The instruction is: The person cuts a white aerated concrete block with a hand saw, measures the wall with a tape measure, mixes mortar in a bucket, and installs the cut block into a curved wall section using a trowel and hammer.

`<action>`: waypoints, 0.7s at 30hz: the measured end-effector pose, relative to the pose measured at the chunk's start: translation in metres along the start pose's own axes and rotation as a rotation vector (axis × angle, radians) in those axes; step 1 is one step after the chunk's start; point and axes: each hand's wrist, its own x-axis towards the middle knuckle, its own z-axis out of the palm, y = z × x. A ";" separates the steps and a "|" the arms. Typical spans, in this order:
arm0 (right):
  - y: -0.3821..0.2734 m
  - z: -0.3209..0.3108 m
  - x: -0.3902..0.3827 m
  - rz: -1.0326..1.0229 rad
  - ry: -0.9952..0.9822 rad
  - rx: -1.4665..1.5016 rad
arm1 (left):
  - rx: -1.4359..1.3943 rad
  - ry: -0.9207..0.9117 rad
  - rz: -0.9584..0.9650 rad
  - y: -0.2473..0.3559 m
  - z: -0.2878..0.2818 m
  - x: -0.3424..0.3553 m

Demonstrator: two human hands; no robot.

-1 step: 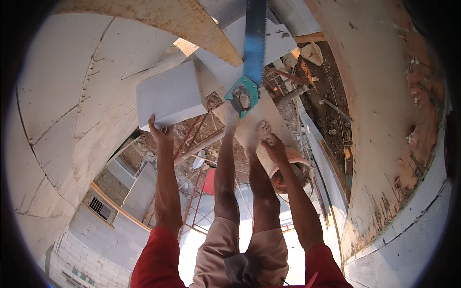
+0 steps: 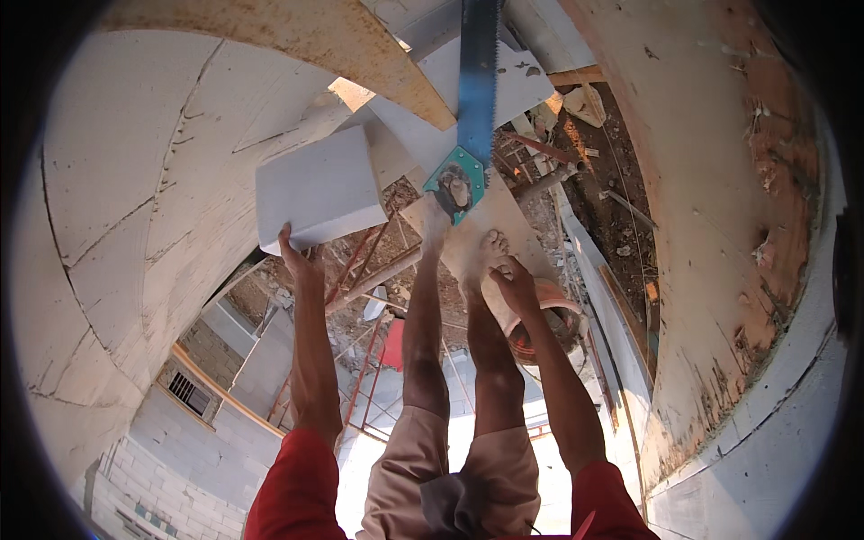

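My left hand [image 2: 301,256] grips the near edge of a pale grey building block [image 2: 315,189], thumb on the front face and fingers curled underneath. The block is tilted, beside a pale block wall on the left. Low over my right foot [image 2: 493,247] is my right hand [image 2: 515,286], its fingers bent inward; whatever may be between them is hidden. A handsaw with a blue blade [image 2: 478,76] and a teal handle [image 2: 468,162] lies ahead of my feet. My left foot shows through the opening in its handle.
I stand on a board [image 2: 517,229] above rubble. A bucket [image 2: 544,333] is beside my right leg. Red scaffold bars [image 2: 364,378] and a pole [image 2: 373,281] run below. A rusty beam [image 2: 360,45] crosses at upper left; a rough curved wall edge [image 2: 720,252] rises on the right.
The block in my left hand has tipped slightly, its far edge sitting a little lower in view. My right hand has shifted only slightly, still by the foot.
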 end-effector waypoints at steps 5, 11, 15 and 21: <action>-0.059 0.018 -0.067 0.076 0.029 0.000 | 0.177 0.171 0.012 0.059 -0.050 -0.093; -0.185 -0.092 0.127 -0.066 0.579 0.610 | 0.206 0.223 0.032 0.080 -0.083 -0.140; -0.320 -0.127 0.184 -1.044 -0.068 0.827 | 0.200 0.142 -0.011 0.061 -0.082 -0.133; -0.417 -0.131 0.109 -0.657 -0.059 0.747 | 0.165 0.128 -0.055 0.051 -0.083 -0.145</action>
